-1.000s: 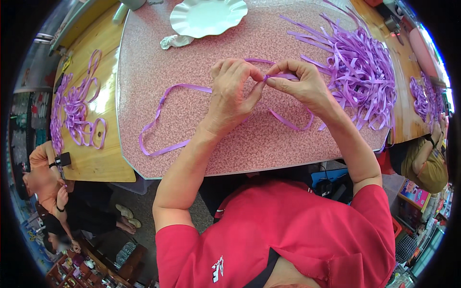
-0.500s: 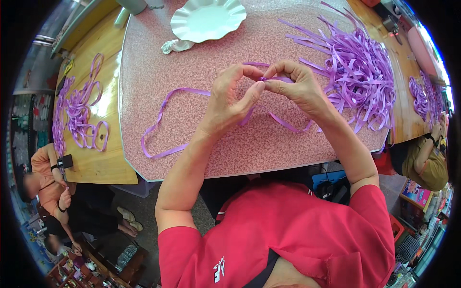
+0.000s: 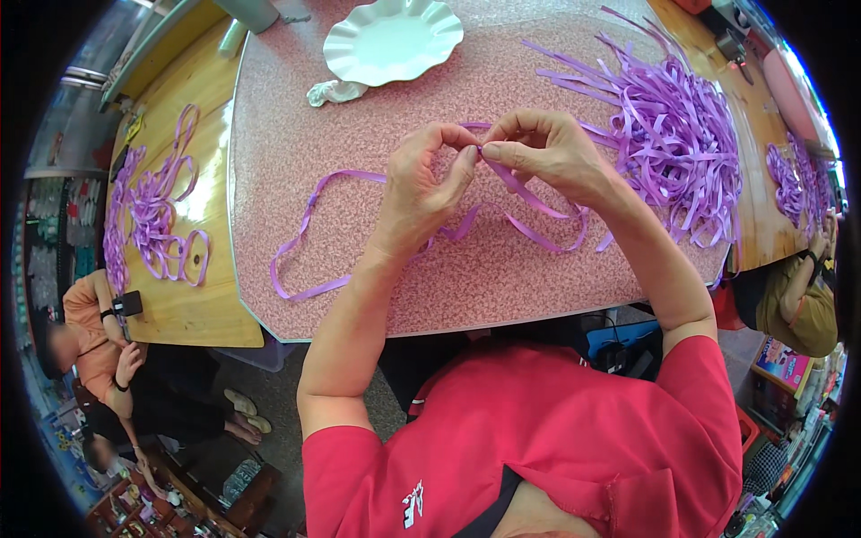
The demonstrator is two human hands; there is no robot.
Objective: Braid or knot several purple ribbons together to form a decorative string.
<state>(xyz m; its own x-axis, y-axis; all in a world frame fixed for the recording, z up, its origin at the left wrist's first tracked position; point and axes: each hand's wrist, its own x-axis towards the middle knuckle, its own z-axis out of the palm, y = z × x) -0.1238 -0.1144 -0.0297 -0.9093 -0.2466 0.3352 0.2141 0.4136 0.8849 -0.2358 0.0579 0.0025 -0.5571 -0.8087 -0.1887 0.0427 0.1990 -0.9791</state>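
Observation:
A long purple ribbon (image 3: 309, 218) trails in loops over the pink speckled table. My left hand (image 3: 425, 184) pinches it between thumb and index finger. Right beside, my right hand (image 3: 549, 154) pinches the same ribbon, the fingertips of both hands nearly touching over a small knot-like spot. From there the ribbon hangs below my right hand and curves back across the table. A big heap of purple ribbons (image 3: 674, 143) lies to the right of my right hand.
Beyond my hands stands a white scalloped plate (image 3: 393, 43), a crumpled white tissue (image 3: 336, 92) at its edge. More purple ribbons (image 3: 154, 211) lie on the wooden table (image 3: 211, 309) at left, where a person in orange (image 3: 92, 314) sits. Another person (image 3: 798, 300) is at far right.
Both hands have shifted slightly left and stay pinched together. The ribbon's loop below my right hand now hangs longer and more visibly. My view has moved slightly.

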